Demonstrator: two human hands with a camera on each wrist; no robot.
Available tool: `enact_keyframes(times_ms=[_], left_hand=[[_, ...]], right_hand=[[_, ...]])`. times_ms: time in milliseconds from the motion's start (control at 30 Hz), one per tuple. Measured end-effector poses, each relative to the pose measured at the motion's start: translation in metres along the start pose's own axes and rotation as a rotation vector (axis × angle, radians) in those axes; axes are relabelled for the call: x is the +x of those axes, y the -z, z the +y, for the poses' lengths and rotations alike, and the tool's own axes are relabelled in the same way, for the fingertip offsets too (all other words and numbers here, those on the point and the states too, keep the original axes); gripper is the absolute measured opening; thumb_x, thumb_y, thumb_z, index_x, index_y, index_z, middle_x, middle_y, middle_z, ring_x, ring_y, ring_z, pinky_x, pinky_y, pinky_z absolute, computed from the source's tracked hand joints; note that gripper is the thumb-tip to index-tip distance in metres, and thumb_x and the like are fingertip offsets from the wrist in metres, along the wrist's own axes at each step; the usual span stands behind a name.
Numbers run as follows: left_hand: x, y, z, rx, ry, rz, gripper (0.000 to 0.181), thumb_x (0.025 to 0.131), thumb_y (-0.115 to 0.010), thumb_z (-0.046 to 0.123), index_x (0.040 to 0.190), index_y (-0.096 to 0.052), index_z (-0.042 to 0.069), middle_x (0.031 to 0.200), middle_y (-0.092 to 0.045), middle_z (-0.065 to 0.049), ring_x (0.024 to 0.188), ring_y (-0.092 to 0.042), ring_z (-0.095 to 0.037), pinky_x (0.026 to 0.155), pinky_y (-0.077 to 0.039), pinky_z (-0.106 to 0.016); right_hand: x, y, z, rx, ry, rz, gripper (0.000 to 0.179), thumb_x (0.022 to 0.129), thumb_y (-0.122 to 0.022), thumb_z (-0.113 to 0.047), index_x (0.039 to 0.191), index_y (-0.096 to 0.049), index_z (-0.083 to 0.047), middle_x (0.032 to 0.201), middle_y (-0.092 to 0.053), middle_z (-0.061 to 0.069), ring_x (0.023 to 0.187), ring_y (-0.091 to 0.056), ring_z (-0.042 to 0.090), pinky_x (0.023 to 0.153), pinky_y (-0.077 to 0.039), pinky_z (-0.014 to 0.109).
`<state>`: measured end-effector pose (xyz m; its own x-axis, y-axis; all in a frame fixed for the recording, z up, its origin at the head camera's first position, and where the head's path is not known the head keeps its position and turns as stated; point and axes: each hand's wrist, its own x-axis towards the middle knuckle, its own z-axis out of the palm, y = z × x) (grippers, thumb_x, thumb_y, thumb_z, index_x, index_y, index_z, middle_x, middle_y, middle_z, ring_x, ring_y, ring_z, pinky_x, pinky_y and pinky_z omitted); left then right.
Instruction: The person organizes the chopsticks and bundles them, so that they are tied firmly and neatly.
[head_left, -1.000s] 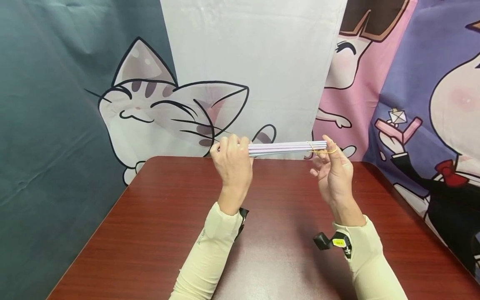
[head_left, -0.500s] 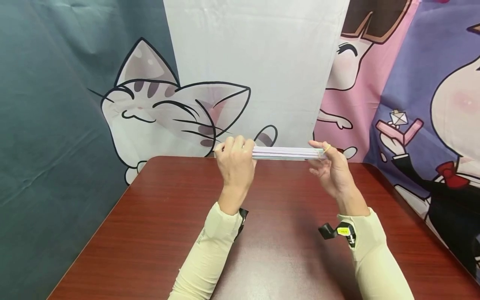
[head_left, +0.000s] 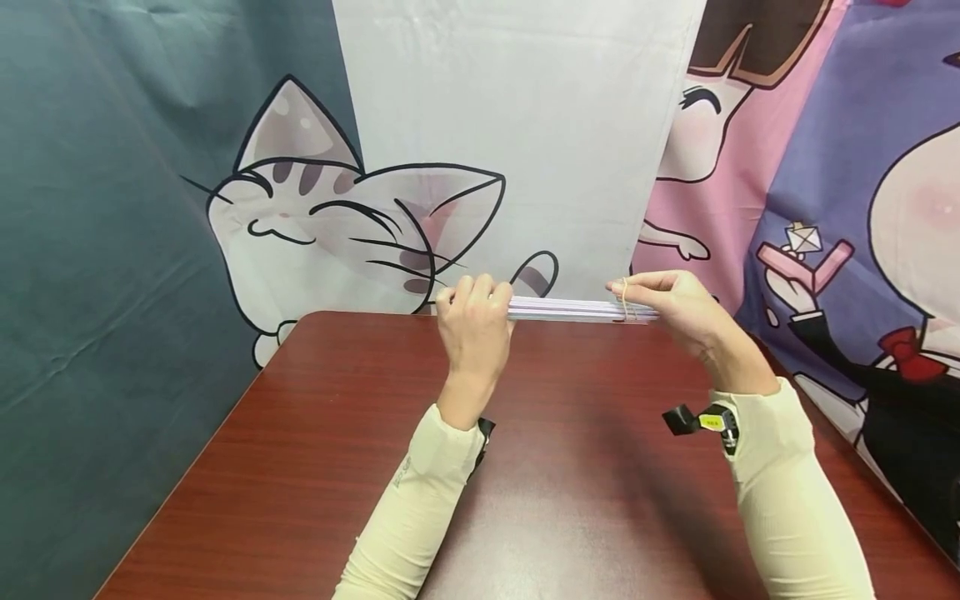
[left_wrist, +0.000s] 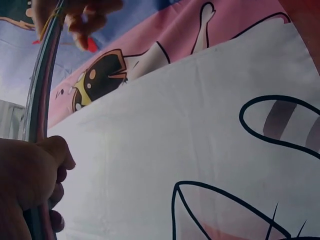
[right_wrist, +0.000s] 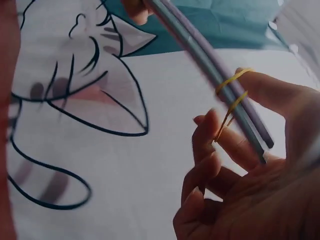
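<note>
Across the centre of the head view, overlapping the far edge of the table (head_left: 300, 450), a bundle of thin sticks (head_left: 562, 309) spans both hands. The left hand (head_left: 474, 321) grips it, hiding most of that end. The right hand's (head_left: 693, 312) bent fingers hold a yellow rubber band (right_wrist: 231, 81), 2 strands crossing the sticks; their count is unclear.

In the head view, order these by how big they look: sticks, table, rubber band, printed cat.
1. Table
2. Printed cat
3. Sticks, partly hidden by the left hand
4. Rubber band
</note>
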<state>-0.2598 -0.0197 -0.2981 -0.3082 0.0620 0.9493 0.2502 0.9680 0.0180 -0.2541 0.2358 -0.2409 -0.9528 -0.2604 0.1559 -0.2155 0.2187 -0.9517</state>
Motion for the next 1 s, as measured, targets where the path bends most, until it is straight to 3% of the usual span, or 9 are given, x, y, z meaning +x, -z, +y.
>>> enact_keyframes(times_ms=[33, 200, 300, 367, 567, 667, 800, 900, 1000], left_hand=[[0.000, 0.000, 0.000, 0.002, 0.002, -0.001, 0.018, 0.070, -0.080, 0.013, 0.069, -0.063, 0.019, 0.072, -0.056, 0.003, 0.076, -0.055, -0.018, 0.081, -0.037, -0.037], [-0.001, 0.000, 0.002, 0.009, 0.017, 0.005, 0.019, 0.069, -0.080, 0.014, 0.065, -0.062, 0.018, 0.070, -0.056, 0.003, 0.073, -0.055, -0.018, 0.078, -0.036, -0.037], [-0.001, 0.001, 0.002, 0.011, 0.019, 0.001, 0.020, 0.069, -0.080, 0.013, 0.064, -0.061, 0.018, 0.070, -0.056, 0.003, 0.072, -0.055, -0.019, 0.077, -0.036, -0.038], [-0.001, 0.002, 0.004, 0.015, 0.020, 0.001, 0.020, 0.069, -0.079, 0.012, 0.063, -0.061, 0.018, 0.069, -0.055, 0.003, 0.071, -0.055, -0.019, 0.076, -0.035, -0.038], [0.000, 0.002, 0.009, 0.048, 0.021, -0.004, 0.020, 0.073, -0.075, 0.010, 0.065, -0.058, 0.017, 0.068, -0.052, 0.001, 0.072, -0.055, -0.020, 0.074, -0.035, -0.037], [0.000, 0.005, 0.011, 0.081, 0.022, -0.031, 0.019, 0.074, -0.075, 0.011, 0.067, -0.058, 0.016, 0.069, -0.052, 0.000, 0.074, -0.056, -0.020, 0.074, -0.035, -0.037], [0.001, 0.008, 0.013, 0.108, 0.023, -0.053, 0.021, 0.071, -0.080, 0.014, 0.070, -0.059, 0.015, 0.069, -0.053, 0.000, 0.074, -0.056, -0.020, 0.073, -0.036, -0.036], [0.003, 0.010, 0.013, 0.105, 0.013, -0.026, 0.019, 0.074, -0.078, 0.015, 0.071, -0.059, 0.015, 0.068, -0.053, -0.001, 0.071, -0.056, -0.020, 0.074, -0.037, -0.036], [0.003, 0.009, 0.013, 0.089, 0.001, 0.025, 0.018, 0.082, -0.071, 0.015, 0.070, -0.058, 0.014, 0.066, -0.052, -0.001, 0.069, -0.055, -0.021, 0.075, -0.039, -0.036]], right_hand=[[-0.002, -0.002, -0.004, -0.086, 0.021, 0.029, 0.020, 0.091, -0.070, -0.019, 0.107, -0.077, -0.009, 0.098, -0.073, -0.012, 0.097, -0.062, 0.002, 0.083, -0.045, 0.016], [-0.015, -0.020, -0.020, -0.530, 0.169, 0.207, 0.031, 0.083, -0.079, -0.031, 0.100, -0.077, -0.006, 0.100, -0.074, 0.001, 0.083, -0.063, 0.010, 0.068, -0.043, 0.024], [-0.023, -0.035, -0.021, -0.689, 0.308, 0.338, 0.028, 0.079, -0.082, -0.030, 0.094, -0.078, -0.008, 0.101, -0.073, 0.009, 0.085, -0.062, 0.024, 0.074, -0.033, 0.040], [-0.027, -0.043, -0.018, -0.726, 0.432, 0.418, 0.028, 0.077, -0.084, -0.024, 0.098, -0.078, -0.007, 0.101, -0.072, 0.011, 0.087, -0.058, 0.030, 0.072, -0.027, 0.043], [-0.031, -0.054, 0.000, -0.709, 0.873, 0.557, 0.030, 0.072, -0.083, -0.002, 0.101, -0.077, -0.002, 0.095, -0.073, 0.010, 0.080, -0.051, 0.034, 0.066, -0.027, 0.043], [-0.032, -0.062, 0.006, -0.616, 1.031, 0.628, 0.024, 0.072, -0.081, 0.003, 0.095, -0.077, 0.000, 0.089, -0.073, 0.013, 0.073, -0.051, 0.035, 0.065, -0.031, 0.039], [-0.038, -0.072, 0.009, -0.357, 1.104, 0.656, 0.020, 0.077, -0.083, -0.010, 0.086, -0.076, 0.006, 0.081, -0.071, 0.019, 0.071, -0.059, 0.020, 0.069, -0.041, 0.020], [-0.043, -0.072, 0.009, -0.192, 1.079, 0.589, 0.032, 0.077, -0.085, -0.018, 0.082, -0.073, 0.011, 0.081, -0.070, 0.020, 0.078, -0.064, 0.012, 0.073, -0.047, 0.019], [-0.046, -0.067, 0.010, -0.009, 1.037, 0.478, 0.023, 0.071, -0.085, 0.001, 0.081, -0.070, 0.016, 0.083, -0.071, 0.016, 0.086, -0.066, 0.017, 0.078, -0.051, 0.023]])
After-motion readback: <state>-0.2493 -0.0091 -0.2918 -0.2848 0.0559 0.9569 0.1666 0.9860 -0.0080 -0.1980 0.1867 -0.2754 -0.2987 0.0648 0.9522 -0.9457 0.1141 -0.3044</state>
